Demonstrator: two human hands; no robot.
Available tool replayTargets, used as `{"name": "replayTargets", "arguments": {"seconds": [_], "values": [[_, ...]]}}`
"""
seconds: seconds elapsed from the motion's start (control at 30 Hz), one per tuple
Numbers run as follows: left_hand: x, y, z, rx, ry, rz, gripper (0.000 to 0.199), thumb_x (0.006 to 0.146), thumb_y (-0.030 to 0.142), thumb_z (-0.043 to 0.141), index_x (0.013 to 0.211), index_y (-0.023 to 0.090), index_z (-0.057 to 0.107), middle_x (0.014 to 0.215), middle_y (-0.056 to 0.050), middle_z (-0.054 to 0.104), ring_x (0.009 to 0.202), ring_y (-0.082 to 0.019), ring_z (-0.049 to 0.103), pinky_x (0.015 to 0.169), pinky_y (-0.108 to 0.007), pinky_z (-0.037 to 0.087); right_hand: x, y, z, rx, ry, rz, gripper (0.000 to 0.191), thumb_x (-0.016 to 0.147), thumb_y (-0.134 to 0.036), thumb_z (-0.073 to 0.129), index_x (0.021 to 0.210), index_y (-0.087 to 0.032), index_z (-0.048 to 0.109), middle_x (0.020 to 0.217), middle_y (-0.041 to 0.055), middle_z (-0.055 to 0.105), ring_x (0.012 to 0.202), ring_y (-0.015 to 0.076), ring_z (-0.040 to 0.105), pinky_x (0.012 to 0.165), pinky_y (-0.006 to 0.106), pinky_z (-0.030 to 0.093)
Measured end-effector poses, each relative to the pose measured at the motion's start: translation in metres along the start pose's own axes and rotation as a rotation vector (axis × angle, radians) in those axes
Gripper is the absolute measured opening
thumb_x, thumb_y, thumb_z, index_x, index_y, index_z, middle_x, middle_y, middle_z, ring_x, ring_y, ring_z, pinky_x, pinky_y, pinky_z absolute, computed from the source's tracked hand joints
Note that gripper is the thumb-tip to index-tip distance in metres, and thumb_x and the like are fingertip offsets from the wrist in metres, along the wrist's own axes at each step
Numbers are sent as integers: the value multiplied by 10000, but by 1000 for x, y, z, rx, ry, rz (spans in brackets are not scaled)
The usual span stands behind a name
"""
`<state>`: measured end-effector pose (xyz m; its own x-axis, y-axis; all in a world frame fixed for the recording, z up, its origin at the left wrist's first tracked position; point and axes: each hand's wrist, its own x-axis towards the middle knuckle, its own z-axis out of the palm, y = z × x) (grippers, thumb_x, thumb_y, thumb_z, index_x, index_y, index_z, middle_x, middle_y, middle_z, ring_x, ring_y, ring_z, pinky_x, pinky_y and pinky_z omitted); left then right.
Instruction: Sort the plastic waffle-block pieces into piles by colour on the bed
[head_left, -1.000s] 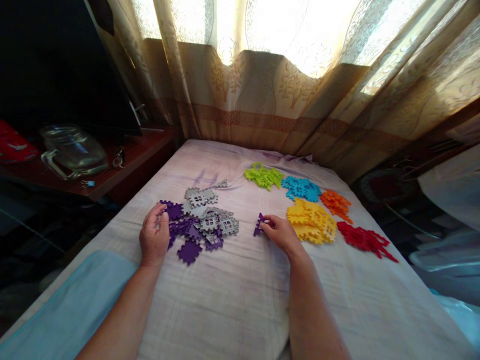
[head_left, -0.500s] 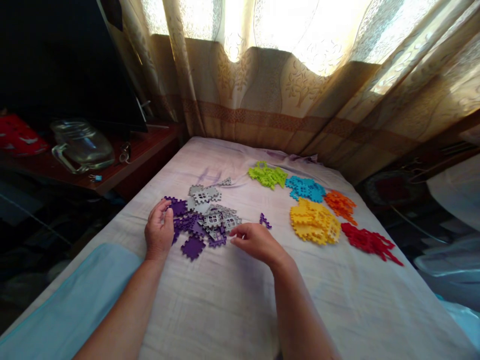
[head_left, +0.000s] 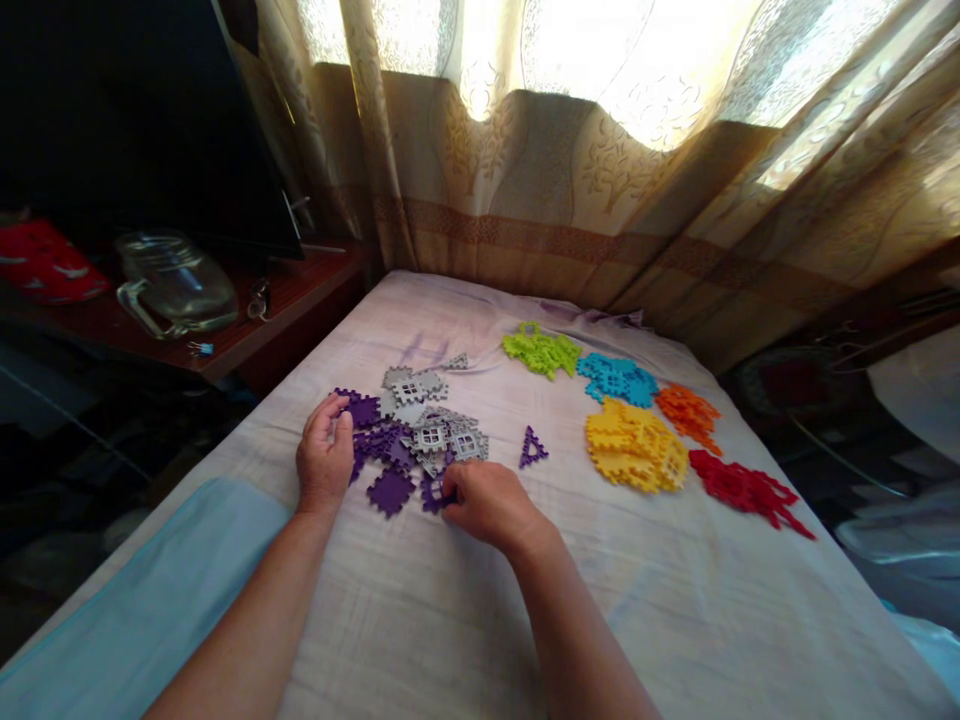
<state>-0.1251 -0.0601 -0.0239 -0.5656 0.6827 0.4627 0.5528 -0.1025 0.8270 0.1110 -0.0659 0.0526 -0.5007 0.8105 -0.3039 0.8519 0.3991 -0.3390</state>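
Near side of gray pile (head_left: 433, 438): purple window tile (head_left: 433, 493) | right hand (head_left: 491, 503) nearer, fingers pinching its right edge | left of pile: left hand (head_left: 325, 462), fingers parted

Across the far side I see a long, patterned beige curtain (head_left: 551, 190), its upper part blown out by bright daylight and its lower part in brown shade, with a reddish-brown band running along it above a pale, creased sheet (head_left: 420, 610). To the left, a large dark screen (head_left: 127, 120) rises over a reddish-brown wooden top (head_left: 307, 287), whose edge catches some light while the space beneath sinks into shadow. To the right, white fabric (head_left: 919, 365) shows beside a dim area I cannot make out clearly.
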Motion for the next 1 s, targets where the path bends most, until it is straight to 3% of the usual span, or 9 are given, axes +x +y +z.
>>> {"name": "replayTargets", "arguments": {"seconds": [0.33,0.5,0.6,0.8,1.0], "values": [[0,1,0,6,-9,-5,339,898,397,507,1105,187,675,1277,-108,643,1221,-218,583,1063,-377,446,-10,-2,-11,17,16,-89,170,831,-264,613,956,-231,725,1025,59,669,909,189,635,770,270,416],[0,2,0,6,-8,0,330,900,396,506,1103,198,675,1288,-99,635,1228,-215,576,1066,-378,444,-16,18,-26,115,130,-86,196,904,-238,525,938,-202,715,991,63,680,884,164,620,779,255,410],[-1,3,-1,9,-8,-3,330,901,401,504,1099,201,676,1289,-99,636,1217,-214,583,1051,-374,455,-18,45,-32,199,218,6,235,924,-260,486,907,-202,713,892,49,705,824,161,623,731,249,409],[-1,3,-2,19,-16,-4,336,899,411,505,1094,198,675,1294,-103,636,1218,-218,584,1033,-370,466,-10,106,-23,296,470,358,264,892,-303,483,899,-208,729,825,46,732,783,184,650,697,263,429],[-1,4,-1,25,-9,-4,346,900,416,501,1096,190,674,1299,-108,635,1220,-217,584,1030,-364,467,1,122,-5,247,516,501,300,898,-339,505,1077,-213,710,953,65,731,837,183,656,747,279,464]]}}
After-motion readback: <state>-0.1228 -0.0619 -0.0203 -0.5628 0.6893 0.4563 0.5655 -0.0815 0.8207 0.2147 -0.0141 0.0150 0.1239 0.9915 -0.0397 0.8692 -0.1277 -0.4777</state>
